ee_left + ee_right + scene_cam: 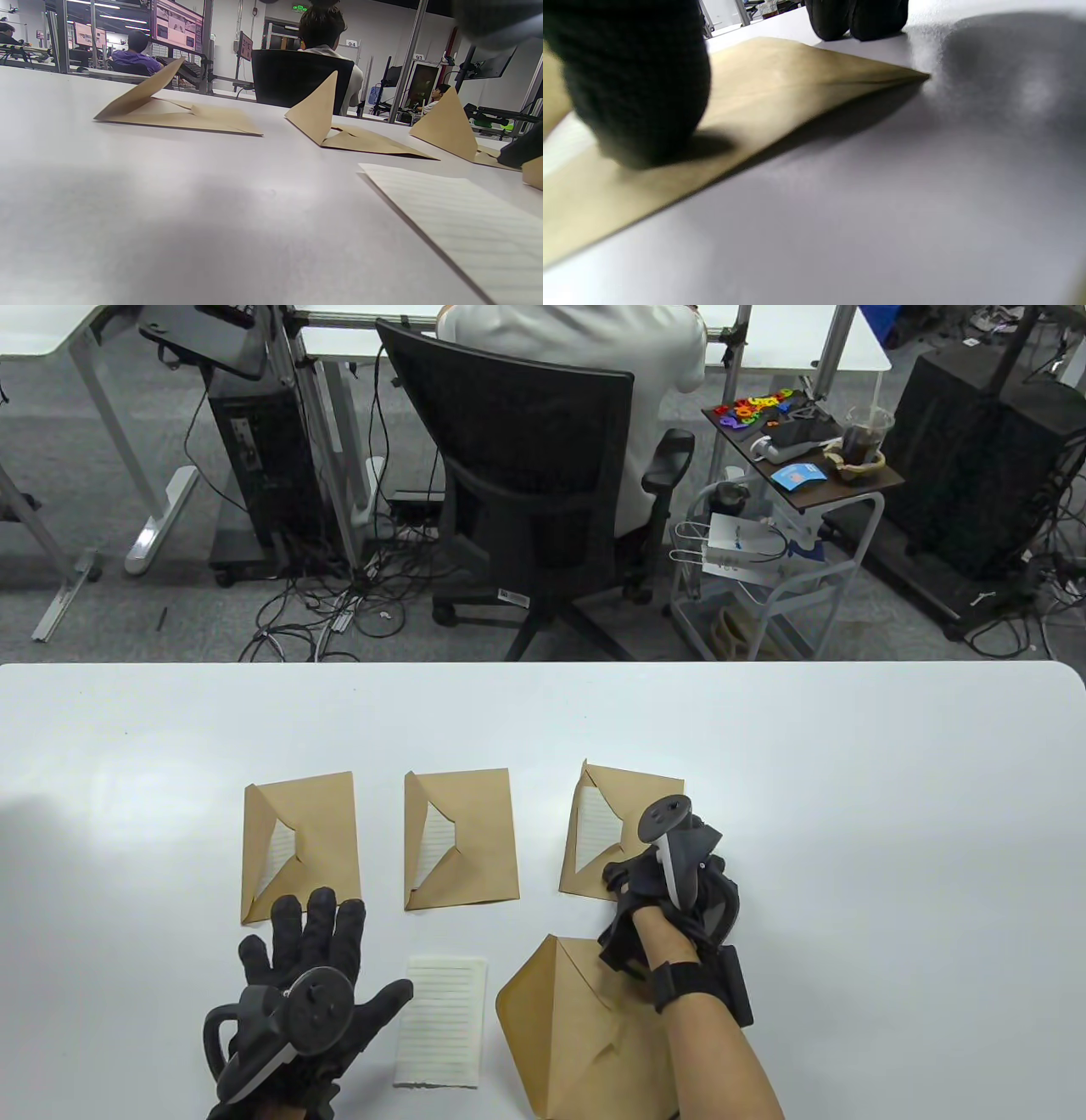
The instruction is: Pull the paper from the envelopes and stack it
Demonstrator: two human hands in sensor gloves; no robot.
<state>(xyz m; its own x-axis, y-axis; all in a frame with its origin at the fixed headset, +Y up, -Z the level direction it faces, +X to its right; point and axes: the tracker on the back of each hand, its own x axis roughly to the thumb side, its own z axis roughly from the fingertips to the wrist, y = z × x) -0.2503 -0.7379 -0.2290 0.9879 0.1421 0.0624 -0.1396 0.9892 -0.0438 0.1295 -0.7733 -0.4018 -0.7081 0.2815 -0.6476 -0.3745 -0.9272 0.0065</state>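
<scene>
Three brown envelopes lie in a row, flaps open, lined paper showing inside: left, middle, right. An empty brown envelope lies near the front edge. One lined sheet lies flat beside it; it also shows in the left wrist view. My left hand lies flat on the table with fingers spread, its tips at the left envelope's lower edge. My right hand rests on the right envelope's lower right corner. In the right wrist view one finger presses on the envelope; the others touch the table beyond it.
The white table has bare room to the right and behind the envelopes. Beyond its far edge are an office chair with a seated person, a small cart and cables on the floor.
</scene>
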